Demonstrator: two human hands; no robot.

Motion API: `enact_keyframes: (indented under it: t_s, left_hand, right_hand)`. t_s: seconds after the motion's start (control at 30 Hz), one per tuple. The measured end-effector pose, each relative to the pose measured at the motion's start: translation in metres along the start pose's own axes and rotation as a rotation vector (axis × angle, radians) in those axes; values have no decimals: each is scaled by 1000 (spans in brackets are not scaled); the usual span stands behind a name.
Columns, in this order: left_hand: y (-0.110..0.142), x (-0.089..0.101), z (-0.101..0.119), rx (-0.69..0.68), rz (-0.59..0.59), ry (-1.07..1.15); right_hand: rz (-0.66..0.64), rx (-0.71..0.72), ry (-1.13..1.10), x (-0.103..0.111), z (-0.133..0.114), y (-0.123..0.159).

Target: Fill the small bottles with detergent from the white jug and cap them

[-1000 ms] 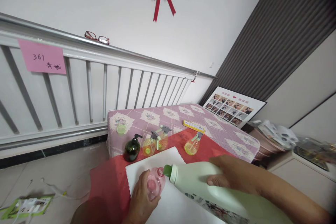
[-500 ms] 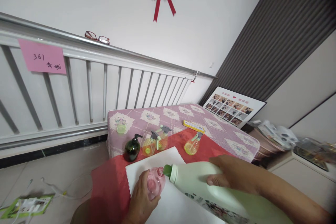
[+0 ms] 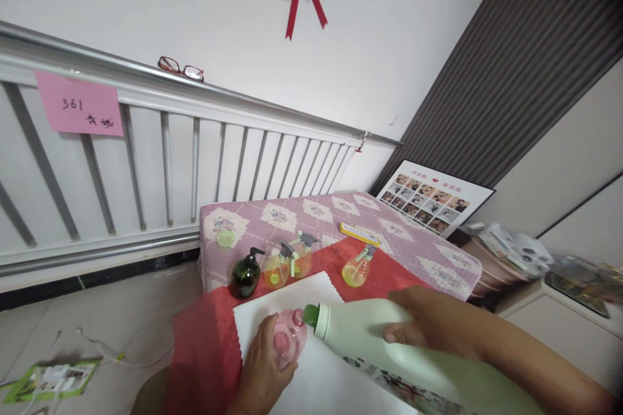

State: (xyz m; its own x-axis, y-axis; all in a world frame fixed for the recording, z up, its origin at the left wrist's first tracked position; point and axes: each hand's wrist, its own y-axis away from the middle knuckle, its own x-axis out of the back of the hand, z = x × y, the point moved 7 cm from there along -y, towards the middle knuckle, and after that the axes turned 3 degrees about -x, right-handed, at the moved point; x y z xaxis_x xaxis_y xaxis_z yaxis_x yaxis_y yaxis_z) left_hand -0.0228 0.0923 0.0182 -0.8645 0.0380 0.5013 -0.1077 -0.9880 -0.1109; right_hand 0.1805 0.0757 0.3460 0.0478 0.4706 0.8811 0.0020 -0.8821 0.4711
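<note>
My left hand (image 3: 265, 363) is closed around a small clear pink bottle (image 3: 288, 339), tilted with its open neck turned to the right. A large pale green detergent bottle (image 3: 384, 337) lies almost level in my right hand (image 3: 418, 321), which grips it from above. Its green spout (image 3: 310, 316) meets the mouth of the pink bottle. I cannot make out whether liquid is flowing. Below both bottles is a white sheet (image 3: 316, 376) with a scalloped edge, on a red cloth (image 3: 209, 331).
Beyond the sheet stand a dark green pump bottle (image 3: 244, 275) and clear spray bottles, one being a spray bottle (image 3: 356, 270) with yellow liquid. A yellow-edged box (image 3: 359, 233) and a pale green lid (image 3: 225, 238) lie on the patterned cover (image 3: 318, 210). A power strip (image 3: 53, 379) sits on the floor.
</note>
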Motion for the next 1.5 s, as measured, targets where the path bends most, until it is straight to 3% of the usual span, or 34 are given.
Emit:
enact_keyframes:
  t_s: [0.7,1.07,1.23,1.5]
  left_hand:
    - [-1,-3,-1,21,-58,-16]
    - [2,5,9,8,16,-45]
    - [0,-2,0,38,-42,-52]
    - [1,1,4,39,-37,-47]
  right_hand:
    - [15,11,-27,0,-2,2]
    - [25,0,-12,0,0,1]
    - [16,1,-5,1,-3,2]
    - [8,-2,-26,1,-3,2]
